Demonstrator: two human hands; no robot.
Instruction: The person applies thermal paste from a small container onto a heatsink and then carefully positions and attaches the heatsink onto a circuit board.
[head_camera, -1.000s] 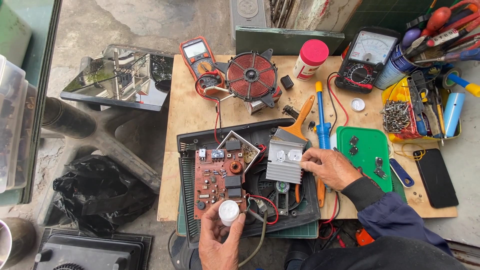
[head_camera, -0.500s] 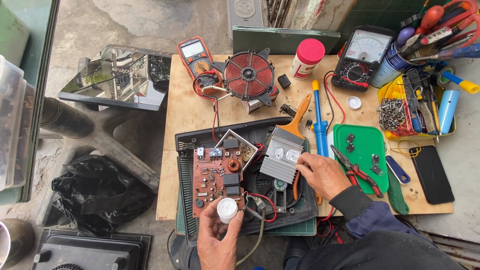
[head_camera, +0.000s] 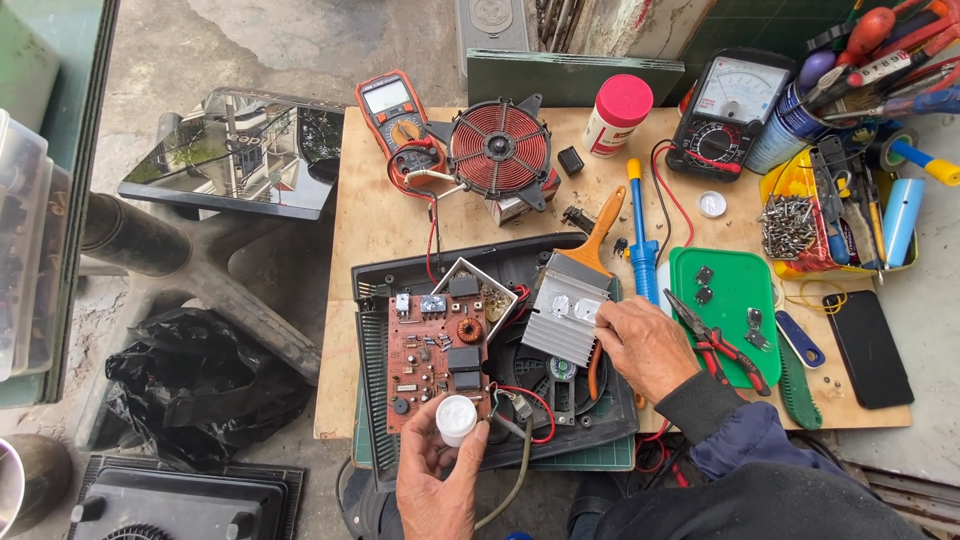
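Note:
My left hand (head_camera: 440, 478) holds a small white jar (head_camera: 456, 419) over the near edge of a red-brown circuit board (head_camera: 435, 357). The board lies in an opened black cooker housing (head_camera: 375, 345). My right hand (head_camera: 645, 345) rests beside a finned aluminium heat sink (head_camera: 564, 318), with its fingertips touching the sink's right side by two white patches. A paintbrush with an orange handle (head_camera: 606, 233) lies just behind the heat sink.
On the wooden table stand a red copper coil (head_camera: 500, 152), an orange digital meter (head_camera: 396, 112), a black analog meter (head_camera: 727, 115), a pink-capped bottle (head_camera: 614, 112), a blue desoldering pump (head_camera: 641, 238), a green tray (head_camera: 735, 300) with red pliers (head_camera: 720, 343), a yellow screw tray (head_camera: 800, 225) and a black phone (head_camera: 868, 348).
My right hand has slid slightly left against the heat sink's edge. The red pliers now show on the green tray. My left hand still holds the white jar.

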